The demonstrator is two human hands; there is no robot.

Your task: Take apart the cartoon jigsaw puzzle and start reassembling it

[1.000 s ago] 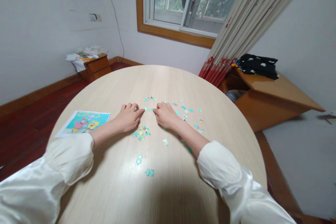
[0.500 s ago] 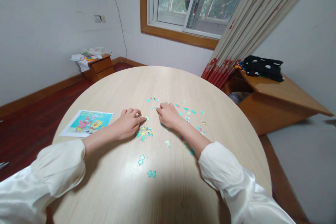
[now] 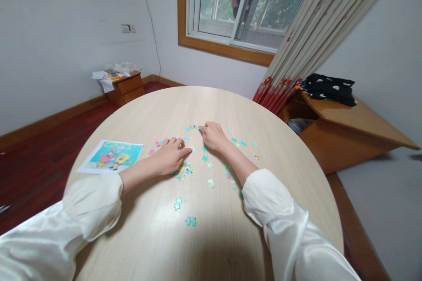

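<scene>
My left hand [image 3: 172,156] rests low over the table, index finger stretched out onto a light green puzzle piece [image 3: 193,149]. Under and beside its fingers lies a pile of mixed puzzle pieces [image 3: 187,168], partly covered by the hand. Farther forward, my right hand [image 3: 213,135] points its index finger at the far small cluster of pieces [image 3: 193,127], touching or almost touching it; its other fingers are curled. Neither hand grasps anything that I can see. Nearer me lie two teal clumps of pieces, one upright [image 3: 178,203] and one sideways [image 3: 190,221].
A printed cartoon picture [image 3: 112,156] lies at the left of the round table [image 3: 211,250]. Pink pieces [image 3: 158,144] sit beyond my left wrist. Several loose pieces [image 3: 243,143] are scattered around my right arm. Behind stand a small drawer cabinet [image 3: 129,89] and a tilted wooden cabinet [image 3: 343,127].
My left hand has moved right along with the light green piece under its fingertip. My right hand has gone slightly forward to the far cluster. Pink pieces now show beyond my left hand.
</scene>
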